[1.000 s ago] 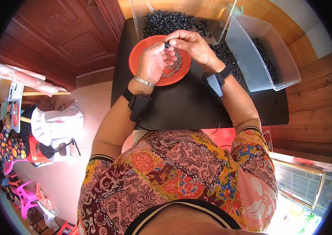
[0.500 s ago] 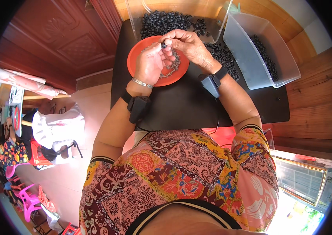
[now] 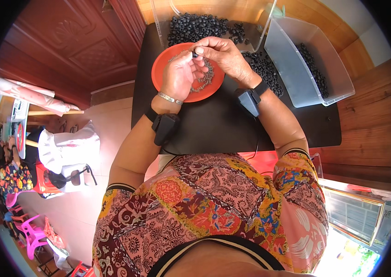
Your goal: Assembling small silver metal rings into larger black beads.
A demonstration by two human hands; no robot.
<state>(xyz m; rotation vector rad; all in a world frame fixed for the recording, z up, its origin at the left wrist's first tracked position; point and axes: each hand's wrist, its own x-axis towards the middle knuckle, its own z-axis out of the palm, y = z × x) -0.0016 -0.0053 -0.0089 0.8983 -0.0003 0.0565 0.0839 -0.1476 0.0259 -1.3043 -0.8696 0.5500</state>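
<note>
Both hands meet over an orange plate (image 3: 159,69) that holds many small grey metal-looking pieces (image 3: 208,76). My left hand (image 3: 180,74) is palm up, its thumb and fingertips closed on a small black ring-shaped part (image 3: 194,54). From the right, my right hand (image 3: 223,55) pinches at the same part with thumb and forefinger. Whatever else sits in that pinch is too small to make out. Behind the plate lies a heap of like black parts (image 3: 195,27) in a clear bin, and more black pieces (image 3: 264,69) are spread right of my right hand.
A translucent plastic bin (image 3: 297,87) with black parts stands tilted at the right of the dark table (image 3: 214,129). A wooden wall (image 3: 361,111) borders the right side. Far left are a person (image 3: 13,171) at another table, pink chairs (image 3: 33,235) and a white cloth (image 3: 68,143).
The hands keep the same pinch on the black part, with hardly any movement. The whole view has shifted very slightly.
</note>
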